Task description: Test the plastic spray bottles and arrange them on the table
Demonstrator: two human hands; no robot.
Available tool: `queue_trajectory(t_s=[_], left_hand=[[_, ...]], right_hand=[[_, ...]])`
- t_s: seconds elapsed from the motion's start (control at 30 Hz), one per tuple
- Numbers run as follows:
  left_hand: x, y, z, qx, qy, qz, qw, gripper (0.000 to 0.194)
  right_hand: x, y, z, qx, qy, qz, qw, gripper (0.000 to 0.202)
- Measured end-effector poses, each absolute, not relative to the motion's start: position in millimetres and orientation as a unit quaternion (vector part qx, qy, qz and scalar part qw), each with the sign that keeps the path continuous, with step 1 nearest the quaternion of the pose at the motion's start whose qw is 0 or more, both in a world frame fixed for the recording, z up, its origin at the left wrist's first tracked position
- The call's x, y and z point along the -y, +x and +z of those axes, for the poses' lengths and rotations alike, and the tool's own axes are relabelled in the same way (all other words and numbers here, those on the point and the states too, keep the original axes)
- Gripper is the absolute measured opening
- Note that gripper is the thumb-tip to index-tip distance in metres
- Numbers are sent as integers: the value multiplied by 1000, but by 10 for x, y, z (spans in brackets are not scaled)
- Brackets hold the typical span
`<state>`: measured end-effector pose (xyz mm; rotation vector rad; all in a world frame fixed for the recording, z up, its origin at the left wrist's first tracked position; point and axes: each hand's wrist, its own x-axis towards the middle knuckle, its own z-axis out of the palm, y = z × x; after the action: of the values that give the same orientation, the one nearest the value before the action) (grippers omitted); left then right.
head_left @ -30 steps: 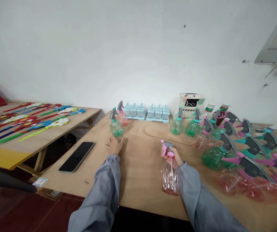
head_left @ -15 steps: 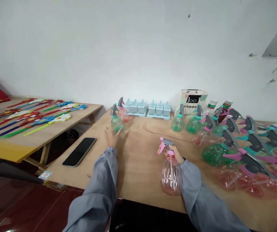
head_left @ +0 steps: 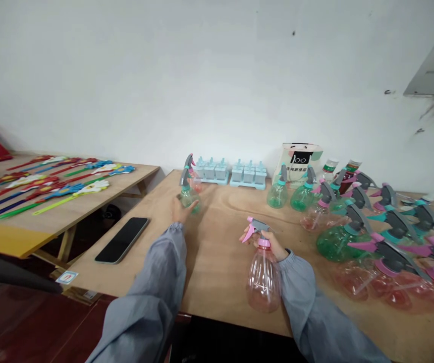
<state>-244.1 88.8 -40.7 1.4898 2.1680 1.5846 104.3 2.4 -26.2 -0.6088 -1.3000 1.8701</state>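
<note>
My left hand [head_left: 181, 209] is curled around the lower body of a green spray bottle [head_left: 190, 193] with a grey head. A second, pink spray bottle [head_left: 191, 160] stands just behind it, mostly hidden. Nearer to me, my right hand [head_left: 273, 244] grips a clear pink spray bottle [head_left: 263, 282] at its neck and head. That bottle is upright, its pink trigger pointing left. Whether its base rests on the table I cannot tell.
Several green and pink spray bottles [head_left: 347, 239] crowd the table's right side. Along the wall stand two light blue popsicle moulds [head_left: 248, 175] and a printed box [head_left: 299, 164]. A phone [head_left: 123, 240] lies left. Another table [head_left: 8, 234] holds colourful hand-shaped clappers [head_left: 56, 189].
My left hand has closed around the green bottle, which has shifted a little to the right, in front of the pink one. The right hand still holds its bottle, slightly farther left.
</note>
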Motion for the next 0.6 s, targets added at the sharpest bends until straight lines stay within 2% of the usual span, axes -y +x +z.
queue_trajectory(t_s=[0.17,0.37,0.6], left_hand=[[-518,-1974,-522,-644,565,508,85,76],[-188,-1581,-564,-574,654,487,73,78],[-211,-1608,-633,-577,664,476,20,85]], right_hand=[[70,980,-144,539,-224,703,407,40],[99,965,-119,527,-247,685,438,35],[76,1007,-113,520,-250,707,409,42]])
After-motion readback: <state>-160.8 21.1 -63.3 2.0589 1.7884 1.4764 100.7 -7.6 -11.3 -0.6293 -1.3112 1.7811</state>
